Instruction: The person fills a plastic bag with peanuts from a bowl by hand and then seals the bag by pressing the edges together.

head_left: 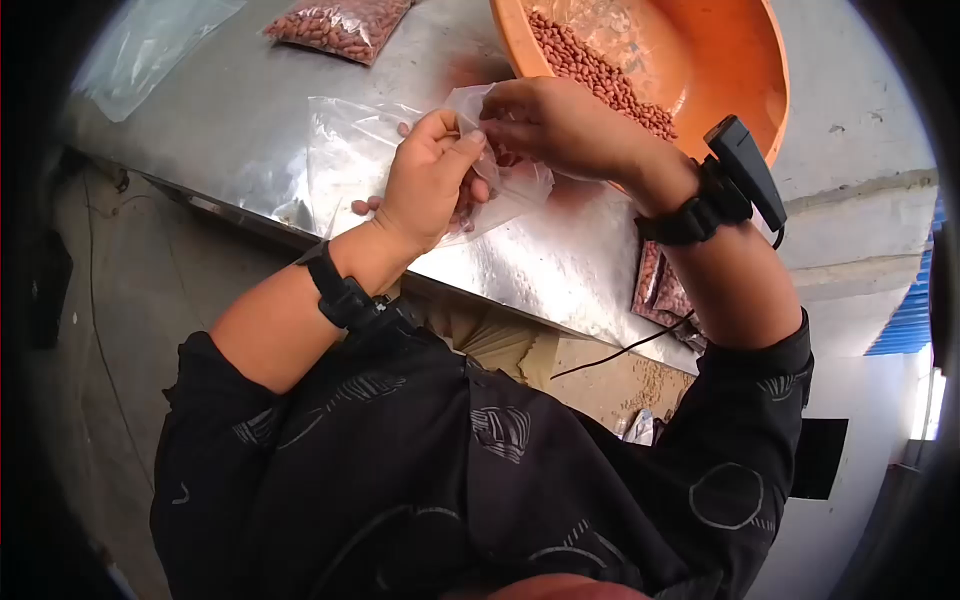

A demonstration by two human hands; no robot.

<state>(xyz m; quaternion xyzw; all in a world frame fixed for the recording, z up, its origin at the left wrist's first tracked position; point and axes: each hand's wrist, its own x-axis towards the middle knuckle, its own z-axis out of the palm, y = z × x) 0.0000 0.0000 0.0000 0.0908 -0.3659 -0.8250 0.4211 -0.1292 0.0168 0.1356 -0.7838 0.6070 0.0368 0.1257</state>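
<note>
A clear plastic bag [340,165] lies partly on the metal table, its mouth bunched up between my two hands. My left hand [430,180] is closed, pinching the bag's film between thumb and fingers. Several reddish peanuts [366,205] show in the bag, beside and below that hand. My right hand [565,125] is at the bag's mouth, fingers curled, with reddish peanuts just under them. Its palm is turned away, so its full contents are hidden. Behind it an orange basin [735,75] holds a heap of loose peanuts [600,70].
A filled bag of peanuts [345,28] lies at the table's far side, near another clear plastic bag [150,50]. More filled bags [660,285] lie by my right forearm. The metal table's [510,285] front edge runs diagonally before me. A black cable [625,350] hangs near my right elbow.
</note>
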